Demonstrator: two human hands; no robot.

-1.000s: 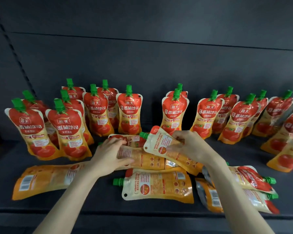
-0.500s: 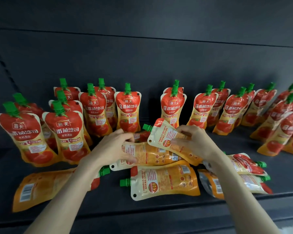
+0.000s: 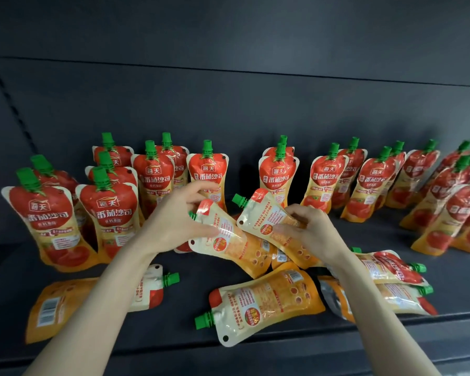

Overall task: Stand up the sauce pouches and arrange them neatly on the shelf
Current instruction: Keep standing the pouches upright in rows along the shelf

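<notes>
Both hands have lifted: left hand (image 3: 174, 226) grips left pouch (image 3: 236, 248), right hand (image 3: 312, 234) grips right pouch (image 3: 266, 215). Either swing could topple standing pouches (image 3: 278, 175).

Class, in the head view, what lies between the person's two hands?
Two tilted sauce pouches, label backs toward the camera: the left hand grips the left pouch, the right hand the right pouch. The head view shows this.

Dark back panel (image 3: 228, 109), perhaps metal
</notes>
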